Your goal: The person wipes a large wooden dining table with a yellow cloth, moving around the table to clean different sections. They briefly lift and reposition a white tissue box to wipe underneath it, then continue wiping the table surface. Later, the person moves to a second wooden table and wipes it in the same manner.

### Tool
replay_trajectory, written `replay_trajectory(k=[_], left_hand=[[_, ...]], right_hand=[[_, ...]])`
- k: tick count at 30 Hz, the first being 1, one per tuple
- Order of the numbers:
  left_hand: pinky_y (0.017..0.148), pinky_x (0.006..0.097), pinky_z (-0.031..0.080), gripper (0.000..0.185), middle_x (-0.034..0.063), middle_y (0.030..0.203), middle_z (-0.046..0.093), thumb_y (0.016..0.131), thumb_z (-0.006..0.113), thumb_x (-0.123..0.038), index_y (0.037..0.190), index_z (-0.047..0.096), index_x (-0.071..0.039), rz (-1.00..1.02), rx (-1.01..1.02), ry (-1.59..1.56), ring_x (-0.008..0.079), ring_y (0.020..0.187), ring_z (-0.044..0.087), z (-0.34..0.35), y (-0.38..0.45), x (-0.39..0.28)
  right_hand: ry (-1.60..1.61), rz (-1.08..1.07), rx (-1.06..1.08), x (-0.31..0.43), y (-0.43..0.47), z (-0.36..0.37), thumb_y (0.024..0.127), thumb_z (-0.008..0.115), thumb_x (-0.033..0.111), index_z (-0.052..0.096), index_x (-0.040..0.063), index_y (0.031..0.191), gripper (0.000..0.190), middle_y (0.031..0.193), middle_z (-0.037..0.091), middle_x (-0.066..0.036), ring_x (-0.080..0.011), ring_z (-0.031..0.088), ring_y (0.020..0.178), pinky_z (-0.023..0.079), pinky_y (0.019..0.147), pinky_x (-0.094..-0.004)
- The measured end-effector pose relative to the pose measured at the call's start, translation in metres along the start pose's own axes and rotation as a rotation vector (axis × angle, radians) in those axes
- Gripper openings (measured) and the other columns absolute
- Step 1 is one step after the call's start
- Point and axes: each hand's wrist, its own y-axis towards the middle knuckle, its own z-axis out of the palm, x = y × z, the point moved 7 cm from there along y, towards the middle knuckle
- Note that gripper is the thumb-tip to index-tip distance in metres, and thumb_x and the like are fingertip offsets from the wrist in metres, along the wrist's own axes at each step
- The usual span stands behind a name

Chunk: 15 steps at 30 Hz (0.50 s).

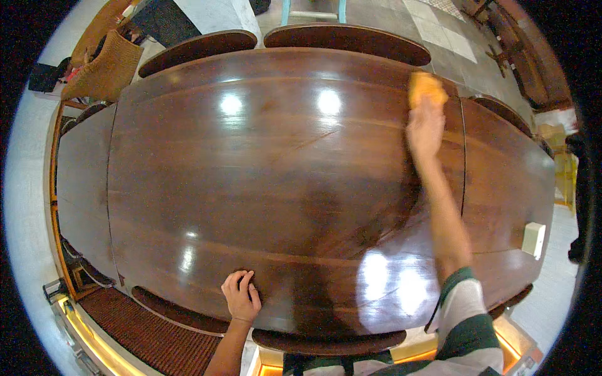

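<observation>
A long, glossy dark wooden table point(263, 188) fills the middle of the head view, with bright light reflections on its top. My right arm reaches to the far right part of the table. Under my right hand point(426, 123) an orange-yellow cloth point(427, 90), slightly blurred, lies against the tabletop near the far edge. My left hand point(241, 293) rests at the near edge of the table with its fingers loosely curled and nothing seen in them.
A pale box point(534, 239) stands at the table's right end. Dark wooden chairs point(348, 42) line the far edge, and more point(329, 342) are at the near edge. A woven chair back point(106, 68) is at the upper left. Seams cross the tabletop near both ends.
</observation>
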Motion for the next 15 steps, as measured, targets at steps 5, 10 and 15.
replay_trajectory(k=[5,10,15], left_hand=[[0.112,0.054,0.039,0.04,0.0131,0.136,0.06,0.096,0.062,-0.009,0.136,0.067,-0.01,0.019,-0.01,0.01,0.0382,0.131,0.053,-0.002,0.0,-0.002],[0.112,0.0537,0.039,0.04,0.0132,0.138,0.059,0.097,0.061,-0.008,0.138,0.065,-0.01,0.025,-0.005,0.032,0.0382,0.132,0.052,-0.003,-0.003,-0.001],[0.113,0.0543,0.039,0.041,0.0116,0.14,0.058,0.098,0.062,-0.009,0.139,0.064,-0.01,0.049,-0.011,-0.005,0.0371,0.134,0.052,-0.008,-0.003,-0.001]], right_hand=[[0.427,-0.548,0.605,0.273,-0.244,-0.06,0.098,0.056,0.015,0.06,0.008,0.152,0.055,0.155,0.059,-0.02,-0.0391,0.052,0.148,0.037,0.125,-0.056],[0.631,-0.668,0.7,0.221,-0.326,-0.092,0.092,0.063,0.01,0.061,0.011,0.149,0.057,0.157,0.058,-0.011,-0.0337,0.048,0.151,0.024,0.129,-0.0668],[-0.138,-0.042,0.216,-0.034,-0.184,-0.092,0.106,0.054,0.012,0.05,0.008,0.159,0.053,0.172,0.043,-0.01,-0.0384,0.037,0.159,0.029,0.124,-0.0708]])
